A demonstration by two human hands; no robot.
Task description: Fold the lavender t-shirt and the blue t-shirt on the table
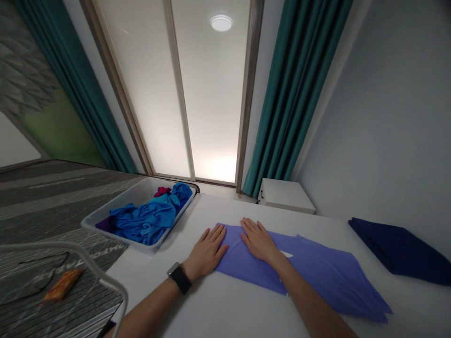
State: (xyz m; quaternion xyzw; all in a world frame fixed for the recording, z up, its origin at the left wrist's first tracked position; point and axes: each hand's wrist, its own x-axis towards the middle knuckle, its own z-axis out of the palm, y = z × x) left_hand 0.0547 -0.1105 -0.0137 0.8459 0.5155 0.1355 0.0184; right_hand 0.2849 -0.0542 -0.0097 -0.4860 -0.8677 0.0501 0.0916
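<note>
Blue-violet cloth (317, 277) lies flat on white table (197, 305), in layers, w/ pointed corners fanning toward lower right. Can't tell what garment it is. Small white tag (286, 254) shows just below R hand (259, 239), which is open, palm down, fingers spread on cloth. L hand (207, 251) also open & palm down, fingers on cloth's left edge, heel of hand on table. Neither grips anything. Both hands & R forearm hide part of cloth. 1 black watch (179, 278) on L wrist.

1 plastic bin (105, 220) sits left of cloth, at table's far corner, holding bright blue clothes (144, 220), a purple bit (104, 225) & a red bit (162, 191). All tangled, so exact count is hard to make out. 1 folded navy cloth (398, 249) near table's right side, cut off by frame. 1 white box (287, 195) past table. Left of table: 1 striped gray mattress (52, 197) w/ 1 blurry orange packet (62, 285); curved metal rail (77, 249) partly in view.
</note>
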